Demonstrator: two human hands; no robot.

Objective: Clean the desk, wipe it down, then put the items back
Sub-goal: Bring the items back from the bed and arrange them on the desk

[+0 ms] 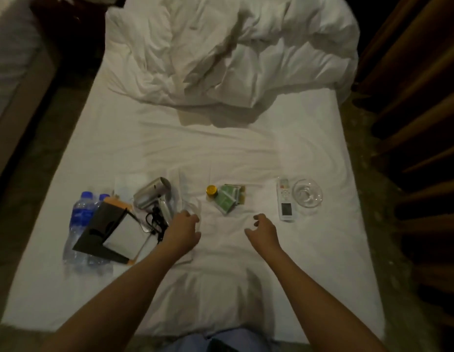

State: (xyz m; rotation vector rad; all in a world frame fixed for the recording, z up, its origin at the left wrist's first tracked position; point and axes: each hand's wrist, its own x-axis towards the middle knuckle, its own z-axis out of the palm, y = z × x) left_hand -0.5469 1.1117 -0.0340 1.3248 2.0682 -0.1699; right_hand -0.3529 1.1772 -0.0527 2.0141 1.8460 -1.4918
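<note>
Left hand (183, 229) hovers loosely curled, empty, with the dryer (152, 193) at its 11 o'clock. Right hand (263, 231) likewise curled, empty; packets (227, 199) at 11, remote (285, 199) at 1.

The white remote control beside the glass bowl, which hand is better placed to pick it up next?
Right. The right hand hovers empty just beside the white remote control by the clear glass bowl; the left hand sits across the bed near the silver hair dryer.
</note>
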